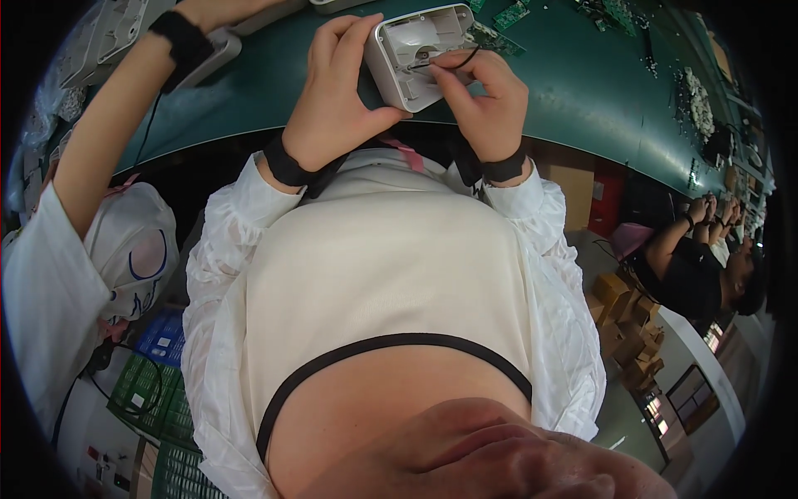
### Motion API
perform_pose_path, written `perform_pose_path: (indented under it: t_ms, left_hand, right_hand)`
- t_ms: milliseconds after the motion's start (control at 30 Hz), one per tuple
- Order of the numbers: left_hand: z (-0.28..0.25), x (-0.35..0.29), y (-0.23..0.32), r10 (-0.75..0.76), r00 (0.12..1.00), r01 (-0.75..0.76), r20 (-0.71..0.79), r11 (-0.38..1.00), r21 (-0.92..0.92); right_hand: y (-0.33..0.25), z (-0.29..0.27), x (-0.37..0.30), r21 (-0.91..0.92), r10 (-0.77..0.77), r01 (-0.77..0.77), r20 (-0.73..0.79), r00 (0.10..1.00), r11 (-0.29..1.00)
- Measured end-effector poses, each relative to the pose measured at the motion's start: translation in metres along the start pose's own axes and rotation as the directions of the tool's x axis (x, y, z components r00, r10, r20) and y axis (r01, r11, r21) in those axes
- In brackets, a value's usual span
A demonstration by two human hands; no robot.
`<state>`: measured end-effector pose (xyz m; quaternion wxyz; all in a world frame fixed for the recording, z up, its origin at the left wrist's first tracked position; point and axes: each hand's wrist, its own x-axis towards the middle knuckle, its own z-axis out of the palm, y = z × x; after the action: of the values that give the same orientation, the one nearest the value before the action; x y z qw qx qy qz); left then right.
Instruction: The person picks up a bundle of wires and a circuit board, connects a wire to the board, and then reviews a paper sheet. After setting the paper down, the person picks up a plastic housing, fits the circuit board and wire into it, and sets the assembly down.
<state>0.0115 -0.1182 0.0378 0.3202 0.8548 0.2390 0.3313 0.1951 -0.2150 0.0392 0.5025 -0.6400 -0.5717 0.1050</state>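
Note:
A white plastic housing (pixel 384 75), open on its upper side, rests tilted at the near edge of the green table. My left hand (pixel 332 104) grips it along its left side, with the thumb at the lower corner and the fingers at the far edge. Inside are a rounded white part and a small round fitting. My right hand (pixel 492 98) is closed over the housing's right side, thumb and forefinger pinching a thin black wire (pixel 470 60). The wire's end reaches toward the fitting in the middle. Beyond that hand lies a green circuit board (pixel 497 40).
More circuit boards (pixel 611 12) lie at the far right of the green table (pixel 582 100), with a heap of small white parts (pixel 697 104). White housings (pixel 212 58) stand at the left, beside a co-worker's arm (pixel 116 125). Other people sit at the right; cardboard boxes (pixel 632 324) are behind.

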Motion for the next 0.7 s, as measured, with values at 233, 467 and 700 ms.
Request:
perform_pose_path:
  t_ms: [233,467,700]
  left_hand:
    - [0.009,0.012,0.017,0.038,0.999,-0.038,-0.004,0.996,-0.077]
    - [0.032,0.016,0.018,-0.100,0.983,0.150,0.153,0.920,-0.363]
    - [0.060,0.031,0.036,-0.114,0.979,0.169,0.168,0.914,-0.368]
  right_hand:
    - [0.002,-0.008,0.001,-0.088,-0.203,0.202,-0.008,0.979,0.976]
    - [0.005,-0.035,0.004,-0.124,-0.104,0.114,0.081,0.991,0.986]
    - [0.013,-0.091,0.004,-0.341,-0.146,0.110,-0.084,0.986,0.934]
